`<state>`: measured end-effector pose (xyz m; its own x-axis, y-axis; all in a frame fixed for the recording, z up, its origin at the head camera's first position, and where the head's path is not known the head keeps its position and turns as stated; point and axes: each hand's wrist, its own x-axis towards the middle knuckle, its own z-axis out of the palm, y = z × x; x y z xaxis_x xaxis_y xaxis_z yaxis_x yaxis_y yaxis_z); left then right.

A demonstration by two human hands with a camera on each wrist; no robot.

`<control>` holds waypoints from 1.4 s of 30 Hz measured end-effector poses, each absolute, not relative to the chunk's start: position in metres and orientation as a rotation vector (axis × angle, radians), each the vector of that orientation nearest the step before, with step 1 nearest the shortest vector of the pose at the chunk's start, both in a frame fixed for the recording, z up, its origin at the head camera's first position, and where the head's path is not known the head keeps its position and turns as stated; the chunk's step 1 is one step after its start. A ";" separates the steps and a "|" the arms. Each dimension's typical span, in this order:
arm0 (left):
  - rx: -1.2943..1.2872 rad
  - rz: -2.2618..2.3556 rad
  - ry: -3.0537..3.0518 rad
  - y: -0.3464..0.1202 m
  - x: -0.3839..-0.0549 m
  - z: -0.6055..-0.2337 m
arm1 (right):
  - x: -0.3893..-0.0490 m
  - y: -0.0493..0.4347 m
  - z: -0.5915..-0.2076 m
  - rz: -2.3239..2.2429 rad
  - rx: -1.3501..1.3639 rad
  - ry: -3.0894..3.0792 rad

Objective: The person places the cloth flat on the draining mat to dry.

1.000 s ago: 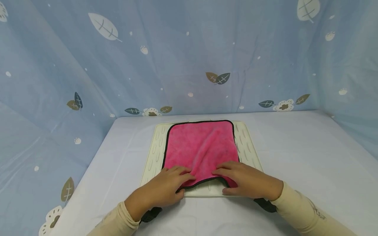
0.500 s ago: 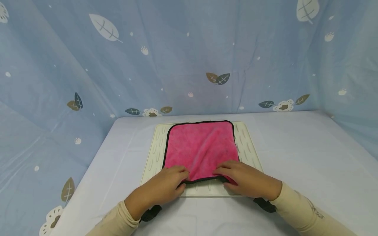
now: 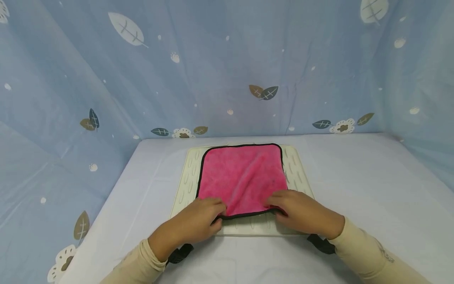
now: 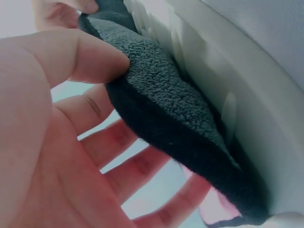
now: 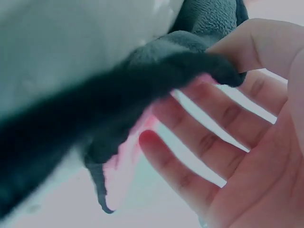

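Observation:
A pink towel with black edging lies spread over a cream mat, its far part flat and a diagonal crease across its middle. At the near left corner, my left hand pinches the edge between thumb and fingers. The left wrist view shows the towel's dark grey underside lifted off the mat, thumb against it. My right hand pinches the near right edge; in the right wrist view its thumb presses the dark edging against the fingers. Between the hands, the near edge stands slightly back from the mat's front edge.
The mat, patterned with elongated raised marks, rests on a table with a white cloth. Behind and to the left hangs a blue curtain printed with leaves and flowers. Black straps sit at both wrists.
The towel's near edge has risen and drawn back from the mat's front. My left fingers have closed on its corner, and my right hand has shifted slightly right and away, gripping the edge.

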<state>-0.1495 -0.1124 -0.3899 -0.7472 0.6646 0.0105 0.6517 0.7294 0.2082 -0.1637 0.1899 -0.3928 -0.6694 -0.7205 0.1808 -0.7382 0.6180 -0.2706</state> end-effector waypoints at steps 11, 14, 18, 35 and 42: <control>1.071 0.396 2.831 -0.112 -0.152 -0.386 | -0.164 0.194 -0.385 0.551 1.299 -2.812; 1.099 0.390 2.829 -0.112 -0.154 -0.386 | -0.164 0.195 -0.387 0.543 1.320 -2.842; 1.115 0.392 2.818 -0.112 -0.154 -0.390 | -0.164 0.196 -0.391 0.554 1.342 -2.877; 1.065 0.365 2.764 -0.115 -0.154 -0.389 | -0.164 0.195 -0.387 0.517 1.332 -2.896; 1.032 0.392 2.727 -0.116 -0.154 -0.389 | -0.164 0.195 -0.390 0.508 1.325 -2.892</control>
